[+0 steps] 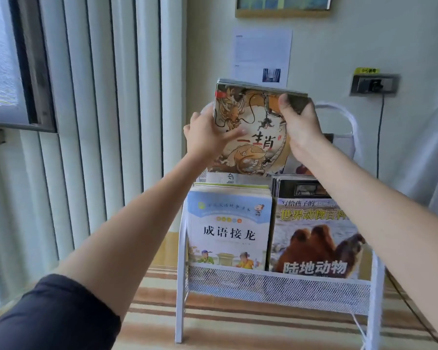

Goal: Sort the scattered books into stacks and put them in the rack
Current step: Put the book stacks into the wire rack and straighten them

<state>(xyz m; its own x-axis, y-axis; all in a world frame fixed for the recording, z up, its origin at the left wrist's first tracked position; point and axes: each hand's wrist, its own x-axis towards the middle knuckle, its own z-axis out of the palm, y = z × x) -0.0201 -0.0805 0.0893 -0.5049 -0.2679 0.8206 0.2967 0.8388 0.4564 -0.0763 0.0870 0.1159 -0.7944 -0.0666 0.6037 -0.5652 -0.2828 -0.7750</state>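
Dragon-cover book stack (250, 132) held upright above far tier of white mesh rack (276, 286). Left hand (208, 137) grip clamped on stack's left edge; right hand (301, 125) grip pinching top right corner. Near tier: blue book (229, 228) left, camel book (314, 238) right.

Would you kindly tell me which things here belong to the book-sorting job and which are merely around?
Job: dragon book stack held by left hand and right hand; white rack; blue book; camel book.
Around: wall socket; curtain; paper notice.
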